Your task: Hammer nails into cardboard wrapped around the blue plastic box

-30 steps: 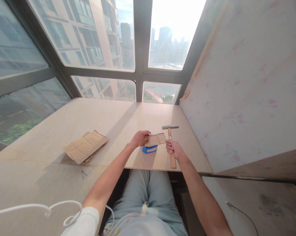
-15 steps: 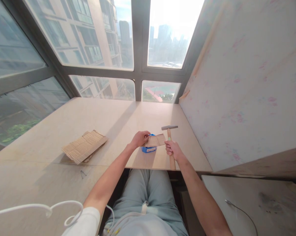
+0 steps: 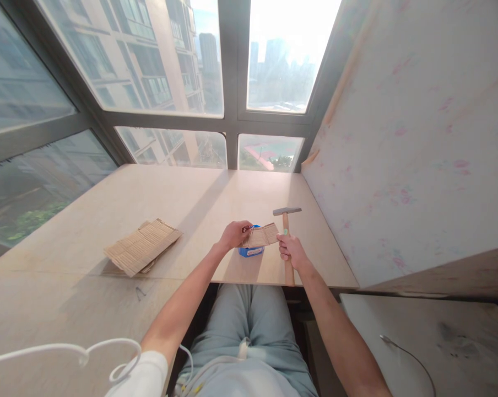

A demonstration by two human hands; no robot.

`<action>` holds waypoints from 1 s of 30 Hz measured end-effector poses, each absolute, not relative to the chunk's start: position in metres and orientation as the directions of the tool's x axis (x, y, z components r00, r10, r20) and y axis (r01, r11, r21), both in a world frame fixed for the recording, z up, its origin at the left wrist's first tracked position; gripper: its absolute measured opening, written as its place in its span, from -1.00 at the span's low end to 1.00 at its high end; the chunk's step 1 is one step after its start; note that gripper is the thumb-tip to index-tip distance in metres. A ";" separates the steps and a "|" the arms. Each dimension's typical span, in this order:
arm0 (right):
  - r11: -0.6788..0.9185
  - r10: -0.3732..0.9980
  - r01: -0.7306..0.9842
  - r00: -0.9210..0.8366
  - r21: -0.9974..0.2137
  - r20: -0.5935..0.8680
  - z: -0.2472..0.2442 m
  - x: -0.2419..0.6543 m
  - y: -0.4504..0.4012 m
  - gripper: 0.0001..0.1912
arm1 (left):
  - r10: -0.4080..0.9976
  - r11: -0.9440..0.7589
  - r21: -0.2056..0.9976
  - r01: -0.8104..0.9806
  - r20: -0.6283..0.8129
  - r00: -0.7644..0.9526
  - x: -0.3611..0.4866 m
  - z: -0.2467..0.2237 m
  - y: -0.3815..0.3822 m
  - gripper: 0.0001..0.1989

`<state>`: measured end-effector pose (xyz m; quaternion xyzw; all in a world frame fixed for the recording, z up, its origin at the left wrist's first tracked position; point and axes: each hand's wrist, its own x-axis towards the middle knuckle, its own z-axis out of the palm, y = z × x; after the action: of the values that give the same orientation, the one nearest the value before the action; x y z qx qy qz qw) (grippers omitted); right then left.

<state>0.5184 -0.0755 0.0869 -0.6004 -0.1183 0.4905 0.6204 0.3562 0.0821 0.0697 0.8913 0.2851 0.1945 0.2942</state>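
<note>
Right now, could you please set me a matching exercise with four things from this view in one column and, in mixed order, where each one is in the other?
Things:
1. Hammer
2. Blue box
3. Cardboard stack
4. White cable

Places:
A. Looping beside the white left sleeve
B. Partly covered by the small cardboard piece
C. Gripped by its wooden handle in the right hand
D. Lying on the tabletop, to the left of the left forearm

Right pairs: 1-C, 2-B, 3-D, 4-A
</note>
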 end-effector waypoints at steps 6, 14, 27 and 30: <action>-0.209 0.744 -0.471 0.492 -0.857 -0.452 0.082 0.517 -0.077 -0.62 | 0.639 -0.643 0.674 0.364 0.211 0.740 0.354 0.064 0.080 -0.79; -0.228 0.729 -0.420 0.525 -0.879 -0.440 0.077 0.518 -0.084 -0.68 | 0.642 -0.636 0.688 0.349 0.222 0.734 0.354 0.065 0.079 -0.79; -0.396 0.853 0.099 0.409 -0.913 -0.326 0.126 0.513 -0.119 -0.61 | 0.652 -0.601 0.722 0.343 0.195 0.733 0.353 0.067 0.078 -0.72; -0.443 0.876 0.286 0.341 -0.850 -0.342 0.132 0.503 -0.117 -0.65 | 0.656 -0.596 0.728 0.340 0.196 0.729 0.354 0.067 0.077 -0.71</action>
<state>0.5027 -0.1169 0.1316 -0.7391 -0.3929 0.4186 0.3524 0.3538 0.0774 0.0668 0.8634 0.2884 0.2288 0.3450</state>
